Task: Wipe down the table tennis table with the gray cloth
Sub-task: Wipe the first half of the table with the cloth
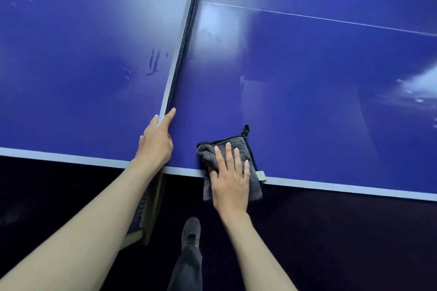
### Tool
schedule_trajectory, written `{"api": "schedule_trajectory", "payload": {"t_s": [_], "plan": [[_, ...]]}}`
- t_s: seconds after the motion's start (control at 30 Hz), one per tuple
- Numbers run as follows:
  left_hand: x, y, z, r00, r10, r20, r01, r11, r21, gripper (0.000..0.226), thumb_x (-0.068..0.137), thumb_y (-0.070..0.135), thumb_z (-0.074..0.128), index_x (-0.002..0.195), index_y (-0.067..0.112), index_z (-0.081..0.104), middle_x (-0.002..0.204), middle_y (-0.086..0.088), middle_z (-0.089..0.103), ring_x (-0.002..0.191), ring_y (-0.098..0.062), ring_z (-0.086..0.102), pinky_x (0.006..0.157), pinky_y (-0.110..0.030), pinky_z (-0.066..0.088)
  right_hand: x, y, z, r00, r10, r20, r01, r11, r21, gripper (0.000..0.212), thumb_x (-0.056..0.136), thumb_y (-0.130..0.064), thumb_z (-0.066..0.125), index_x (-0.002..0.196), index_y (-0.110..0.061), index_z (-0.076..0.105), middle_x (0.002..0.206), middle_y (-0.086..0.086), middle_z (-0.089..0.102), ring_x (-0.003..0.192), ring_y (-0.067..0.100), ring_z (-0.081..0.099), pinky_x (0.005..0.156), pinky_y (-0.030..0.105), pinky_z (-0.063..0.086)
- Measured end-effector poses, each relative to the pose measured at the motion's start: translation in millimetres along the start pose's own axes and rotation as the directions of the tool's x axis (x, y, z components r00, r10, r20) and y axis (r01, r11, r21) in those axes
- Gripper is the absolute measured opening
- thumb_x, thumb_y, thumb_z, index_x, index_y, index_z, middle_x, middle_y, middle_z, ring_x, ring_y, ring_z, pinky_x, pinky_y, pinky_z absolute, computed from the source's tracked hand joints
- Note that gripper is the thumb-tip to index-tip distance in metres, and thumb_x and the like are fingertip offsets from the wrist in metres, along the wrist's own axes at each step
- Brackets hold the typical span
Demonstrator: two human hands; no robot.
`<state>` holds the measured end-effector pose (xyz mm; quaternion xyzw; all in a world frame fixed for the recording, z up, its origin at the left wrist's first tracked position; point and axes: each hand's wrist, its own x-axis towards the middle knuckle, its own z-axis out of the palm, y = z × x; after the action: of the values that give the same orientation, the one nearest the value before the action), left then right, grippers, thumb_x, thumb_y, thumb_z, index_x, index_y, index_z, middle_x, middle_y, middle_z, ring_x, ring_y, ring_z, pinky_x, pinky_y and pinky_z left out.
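- Right hand is lying flat on the cloth, fingers straight and spread, pressing it down; nothing is gripped.
- Cloth is sitting at the near edge of the table, about 6 o'clock in view, just right of the net. Its near part is hanging over the white edge band; its far part is lying on the blue top.
- Cloth is gray with dark trim; a black loop is sticking out of its far corner toward 12 o'clock, and a pale tag is poking out at 3 o'clock, lying on the edge band.
- Left hand is resting against the near end of the net at the table edge, roughly 9 o'clock from the cloth. Index finger is pointing straight along the right side of the net, the other fingers are sitting on the left side; cannot tell if it is actually clamping the net.
- Net is running from the left hand toward 12 o'clock, splitting the top; it is blocking any sweep from the cloth's half toward 9 o'clock.
- Net bracket is hanging off the table edge below the left wrist, partly hidden by the forearm.
- Dark streaks are showing on the left half beside the net; whitish smears are showing at 3 o'clock on the right half.
- A shoe and trouser leg are standing on the dark floor at 6 o'clock, between the forearms.
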<state>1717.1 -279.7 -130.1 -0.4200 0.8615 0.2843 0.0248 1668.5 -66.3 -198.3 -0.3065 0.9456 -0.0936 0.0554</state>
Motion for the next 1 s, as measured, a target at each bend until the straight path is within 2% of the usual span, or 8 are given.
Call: {"api": "schedule_trajectory", "payload": {"t_s": [0.13, 0.23, 0.33, 0.43, 0.6, 0.73, 0.83, 1.0], "plan": [[6, 3, -1, 1.0, -0.008, -0.011, 0.008, 0.997, 0.074, 0.069, 0.1, 0.014, 0.046, 0.159, 0.042, 0.021, 0.161, -0.01, 0.027, 0.132, -0.035, 0.042, 0.102, -0.056, 0.045, 26, 2, -2, 1.0, 0.02, 0.005, -0.02, 1.0, -0.004, 0.066, 0.099, -0.043, 0.027, 0.164, -0.037, 0.022, 0.174, -0.004, 0.012, 0.16, 0.018, 0.011, 0.126, 0.051, 0.014], [19, 9, 0, 0.996, 0.062, -0.069, -0.054, 0.993, 0.105, 0.064, 0.1, 0.019, 0.048, 0.158, 0.037, 0.028, 0.161, -0.01, 0.028, 0.132, -0.032, 0.041, 0.097, -0.051, 0.048, 61, 5, 0, 0.999, 0.034, -0.025, -0.034, 0.999, -0.014, 0.066, 0.098, -0.045, 0.028, 0.163, -0.036, 0.025, 0.173, -0.005, 0.014, 0.16, 0.019, 0.014, 0.127, 0.049, 0.009], [53, 24, 1, 0.99, 0.12, -0.073, -0.114, 0.991, 0.07, 0.063, 0.101, 0.019, 0.048, 0.158, 0.036, 0.031, 0.163, -0.01, 0.025, 0.137, -0.032, 0.04, 0.106, -0.048, 0.045, 114, 6, 1, 0.996, 0.056, -0.064, -0.057, 0.998, -0.019, 0.065, 0.098, -0.047, 0.03, 0.163, -0.036, 0.028, 0.173, -0.005, 0.017, 0.159, 0.019, 0.016, 0.128, 0.049, 0.011], [91, 47, 4, 0.991, 0.105, -0.081, -0.097, 0.991, 0.092, 0.062, 0.102, 0.018, 0.045, 0.159, 0.034, 0.029, 0.165, -0.01, 0.022, 0.136, -0.032, 0.042, 0.115, -0.047, 0.039, 177, 8, 0, 0.993, 0.088, -0.074, -0.088, 0.996, -0.004, 0.062, 0.102, -0.046, 0.037, 0.163, -0.036, 0.027, 0.173, -0.005, 0.017, 0.159, 0.019, 0.016, 0.128, 0.049, 0.01], [121, 53, 11, 0.997, 0.042, -0.072, -0.03, 0.987, 0.156, 0.058, 0.106, 0.019, 0.038, 0.16, 0.037, 0.024, 0.168, -0.002, 0.018, 0.146, -0.039, 0.035, 0.114, -0.047, 0.038, 285, 16, -6, 0.992, 0.106, -0.073, -0.107, 0.994, -0.004, 0.062, 0.105, -0.047, 0.041, 0.163, -0.038, 0.023, 0.174, -0.006, 0.012, 0.16, 0.018, 0.012, 0.128, 0.048, 0.005], [120, 47, 11, 0.996, 0.043, -0.084, -0.027, 0.982, 0.185, 0.057, 0.106, 0.019, 0.038, 0.16, 0.035, 0.027, 0.168, -0.001, 0.019, 0.143, -0.038, 0.039, 0.117, -0.048, 0.036, 352, 23, -14, 0.994, 0.094, -0.057, -0.094, 0.996, 0.003, 0.06, 0.105, -0.049, 0.036, 0.163, -0.041, 0.021, 0.174, -0.008, 0.011, 0.16, 0.016, 0.009, 0.129, 0.047, 0.003], [122, 46, 14, 0.995, 0.052, -0.08, -0.038, 0.983, 0.178, 0.056, 0.105, 0.018, 0.039, 0.158, 0.034, 0.031, 0.167, -0.002, 0.019, 0.141, -0.038, 0.04, 0.115, -0.048, 0.038, 367, 27, -18, 0.996, 0.082, -0.042, -0.082, 0.997, 0.005, 0.06, 0.106, -0.049, 0.035, 0.163, -0.042, 0.02, 0.174, -0.008, 0.011, 0.16, 0.016, 0.008, 0.129, 0.046, 0.003], [123, 35, 11, 0.989, 0.103, -0.103, -0.088, 0.986, 0.143, 0.055, 0.101, 0.017, 0.045, 0.154, 0.03, 0.039, 0.164, -0.008, 0.022, 0.134, -0.031, 0.044, 0.096, -0.047, 0.049, 316, 28, -19, 0.995, 0.087, -0.038, -0.087, 0.996, 0.016, 0.06, 0.107, -0.048, 0.035, 0.164, -0.04, 0.018, 0.174, -0.007, 0.007, 0.16, 0.017, 0.005, 0.129, 0.046, 0.001]]}}
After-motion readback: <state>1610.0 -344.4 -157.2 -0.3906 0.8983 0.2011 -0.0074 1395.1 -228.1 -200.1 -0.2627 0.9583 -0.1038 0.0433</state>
